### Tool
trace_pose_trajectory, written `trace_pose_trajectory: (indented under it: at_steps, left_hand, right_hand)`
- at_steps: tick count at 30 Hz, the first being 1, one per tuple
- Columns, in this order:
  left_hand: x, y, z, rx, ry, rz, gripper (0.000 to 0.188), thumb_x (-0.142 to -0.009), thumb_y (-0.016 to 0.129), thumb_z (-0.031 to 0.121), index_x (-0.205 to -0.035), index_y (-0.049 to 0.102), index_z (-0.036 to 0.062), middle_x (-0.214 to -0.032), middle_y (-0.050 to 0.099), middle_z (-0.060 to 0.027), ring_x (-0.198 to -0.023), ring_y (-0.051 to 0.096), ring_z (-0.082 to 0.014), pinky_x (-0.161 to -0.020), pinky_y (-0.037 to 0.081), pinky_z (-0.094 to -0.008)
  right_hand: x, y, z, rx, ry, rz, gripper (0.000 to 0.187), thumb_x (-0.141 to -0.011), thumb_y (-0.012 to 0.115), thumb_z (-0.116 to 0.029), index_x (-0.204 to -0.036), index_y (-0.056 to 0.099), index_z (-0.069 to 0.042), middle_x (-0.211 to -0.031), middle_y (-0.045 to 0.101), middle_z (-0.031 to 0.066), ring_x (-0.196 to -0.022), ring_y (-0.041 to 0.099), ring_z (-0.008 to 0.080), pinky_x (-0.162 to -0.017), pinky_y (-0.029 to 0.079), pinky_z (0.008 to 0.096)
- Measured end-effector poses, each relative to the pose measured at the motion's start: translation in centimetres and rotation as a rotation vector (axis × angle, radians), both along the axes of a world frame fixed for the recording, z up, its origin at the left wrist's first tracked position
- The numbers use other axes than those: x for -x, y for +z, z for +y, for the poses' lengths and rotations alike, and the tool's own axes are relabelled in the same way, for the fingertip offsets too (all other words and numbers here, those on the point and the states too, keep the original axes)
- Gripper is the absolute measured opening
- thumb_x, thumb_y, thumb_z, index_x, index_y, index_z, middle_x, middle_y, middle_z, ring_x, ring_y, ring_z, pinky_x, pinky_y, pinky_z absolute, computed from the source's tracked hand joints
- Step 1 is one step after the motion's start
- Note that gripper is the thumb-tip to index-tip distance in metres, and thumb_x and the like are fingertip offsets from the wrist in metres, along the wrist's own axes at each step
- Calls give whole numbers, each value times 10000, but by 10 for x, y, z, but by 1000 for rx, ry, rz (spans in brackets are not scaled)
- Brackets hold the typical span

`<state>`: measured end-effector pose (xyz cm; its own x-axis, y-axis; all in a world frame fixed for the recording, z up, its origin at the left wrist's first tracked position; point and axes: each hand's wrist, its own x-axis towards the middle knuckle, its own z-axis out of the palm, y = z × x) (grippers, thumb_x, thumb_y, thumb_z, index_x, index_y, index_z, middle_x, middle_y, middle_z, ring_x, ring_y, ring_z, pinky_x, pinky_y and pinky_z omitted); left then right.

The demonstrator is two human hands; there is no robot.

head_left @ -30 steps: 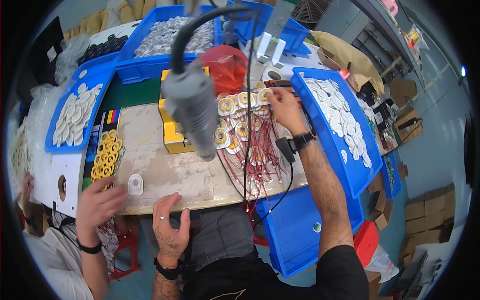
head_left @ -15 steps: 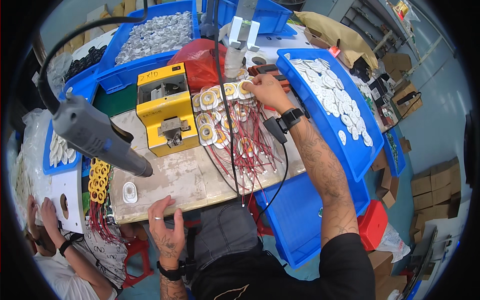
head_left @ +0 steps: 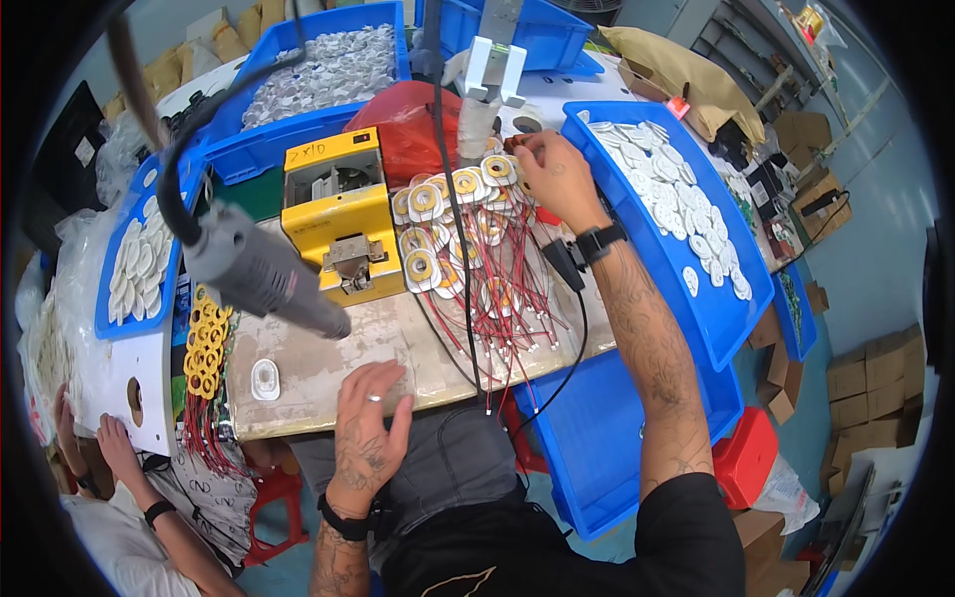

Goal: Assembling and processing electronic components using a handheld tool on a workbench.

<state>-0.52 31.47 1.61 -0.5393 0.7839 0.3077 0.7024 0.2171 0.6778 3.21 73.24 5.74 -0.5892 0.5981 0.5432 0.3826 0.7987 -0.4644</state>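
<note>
My right hand [head_left: 562, 184] is at the far right corner of a pile of white oval covers [head_left: 423, 202] with yellow rings. Its fingers curl together at the pile's edge, and whatever is between them is hidden. Many red wires [head_left: 502, 323] with small white plugs trail from the pile toward the table's front edge. My left hand [head_left: 370, 428] hovers at that edge with its fingers apart and holds nothing. A single white oval cover [head_left: 265, 379] lies flat on the table, to the left of my left hand.
A yellow machine [head_left: 340, 214] stands left of the pile. A grey hand tool [head_left: 264, 274] hangs over the table's left part. Blue trays of white pieces, one [head_left: 751, 318] at right, surround the table [head_left: 328, 403]. Another person's hand [head_left: 117, 448] is at far left.
The whole view has shifted slightly. My left hand has moved right and forward over the table edge. My right hand has slid a little right along the pile's far corner. The hanging tool has swung.
</note>
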Motion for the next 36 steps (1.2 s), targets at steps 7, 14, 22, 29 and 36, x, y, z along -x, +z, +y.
trace_pose_trajectory:
  at_steps: [7,14,22,29,36]
  left_hand:
    - [7,-4,49,13,-148,2,358,-957,650,50,-1312,627,6,-1344,654,-204,-1315,545,-424,-1139,432,-493]
    - [11,-4,75,37,-198,-1,323,-979,624,79,-1293,638,5,-1341,653,-203,-1304,555,-432,-1147,416,-497]
    - [11,-9,83,16,-204,36,301,-961,624,59,-1250,654,-19,-1306,634,-186,-1289,553,-398,-1113,437,-484]
    - [11,-13,79,14,-225,24,326,-960,625,55,-1274,644,-29,-1358,610,-193,-1344,510,-404,-1150,424,-484]
    - [8,-17,79,14,-207,33,337,-960,622,48,-1288,632,-28,-1385,603,-195,-1363,502,-414,-1168,411,-486]
  right_hand:
    - [-49,-12,-42,37,-28,-328,332,-984,699,-339,-945,645,-13,-877,734,222,-823,715,428,-726,550,530]
    - [-72,-36,-61,164,42,-313,284,-992,692,-255,-1078,672,14,-827,742,221,-775,726,398,-721,545,495]
    - [-83,-22,-97,-196,-6,-103,163,-976,665,-154,-1040,653,-4,-907,706,226,-912,688,427,-784,534,506]
    - [-103,-11,-131,301,154,-419,136,-966,644,-131,-1082,642,-58,-972,727,204,-921,698,424,-784,537,523]
    - [-97,-24,-125,395,205,-416,313,-935,727,-184,-1224,706,-69,-716,639,128,-683,635,321,-651,488,455]
